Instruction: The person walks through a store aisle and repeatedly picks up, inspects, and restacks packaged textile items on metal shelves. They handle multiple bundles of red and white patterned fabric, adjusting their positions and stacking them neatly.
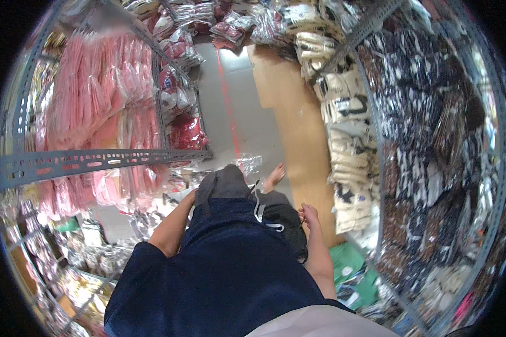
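Note:
My right hand (308, 214) hangs beside my right thigh, its fingers loosely bent and a little apart, with nothing seen in them. My left hand (193, 196) is down against my left thigh; the grey trousers (224, 181) hide its fingers. A white drawstring (259, 210) dangles at the front of the trousers, below my navy top (236, 269). My bare foot (275, 176) shows ahead on the floor. Nearest my right hand are stacked cream garments (351, 160); left of my left hand are pink garments (104, 84) in clear bags.
A grey perforated metal rail (95, 163) juts in from the left shelf. Dark bagged garments (410, 140) fill the right rack. Maroon bagged garments (188, 135) line the aisle, and more packets (230, 28) lie at its far end. Green packaging (348, 264) is low on the right.

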Available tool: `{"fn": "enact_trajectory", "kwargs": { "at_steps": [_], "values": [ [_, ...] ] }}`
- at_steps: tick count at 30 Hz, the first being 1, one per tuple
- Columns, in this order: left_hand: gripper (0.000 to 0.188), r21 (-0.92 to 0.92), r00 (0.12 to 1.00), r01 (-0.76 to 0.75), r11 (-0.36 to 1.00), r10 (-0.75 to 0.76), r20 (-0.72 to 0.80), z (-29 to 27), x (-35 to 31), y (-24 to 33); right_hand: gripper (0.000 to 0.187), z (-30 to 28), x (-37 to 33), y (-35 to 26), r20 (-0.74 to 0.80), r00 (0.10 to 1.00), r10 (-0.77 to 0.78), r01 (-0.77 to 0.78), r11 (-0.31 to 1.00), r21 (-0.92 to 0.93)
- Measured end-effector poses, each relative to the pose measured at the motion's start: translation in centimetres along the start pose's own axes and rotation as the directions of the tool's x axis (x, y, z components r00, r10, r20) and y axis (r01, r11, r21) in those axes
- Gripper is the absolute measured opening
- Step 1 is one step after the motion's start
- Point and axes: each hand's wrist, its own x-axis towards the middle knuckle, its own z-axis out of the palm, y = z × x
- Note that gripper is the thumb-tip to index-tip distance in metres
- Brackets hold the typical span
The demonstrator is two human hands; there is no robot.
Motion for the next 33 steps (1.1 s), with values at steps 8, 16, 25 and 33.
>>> {"fn": "enact_trajectory", "kwargs": {
  "at_steps": [8, 16, 25, 33],
  "values": [
    [0.048, 0.493, 0.960, -0.114, 0.862, 0.224, -0.170, 0.4, 4.7, -4.9, 0.034, -4.4, 3.2, -24.1, 0.070, 0.950, -0.304, 0.308, 0.950, -0.053],
    [0.045, 0.367, 0.984, 0.053, 0.929, 0.014, -0.178, 2.9, 11.9, 6.9, 0.027, -5.5, 9.8, -35.9, 0.103, 0.949, -0.298, 0.313, 0.930, -0.191],
    [0.038, 0.013, 0.930, 0.043, 0.999, -0.035, -0.365, -3.3, 19.0, 31.4, 0.022, -2.7, 8.3, -43.3, 0.006, 0.998, -0.059, 0.059, 0.979, -0.195],
    [0.039, -0.097, 0.908, -0.101, 0.990, 0.052, -0.417, -7.9, 29.5, 42.8, 0.025, 0.4, 17.8, -57.0, 0.157, 0.951, -0.266, 0.300, 0.917, -0.263]
  ]
}}
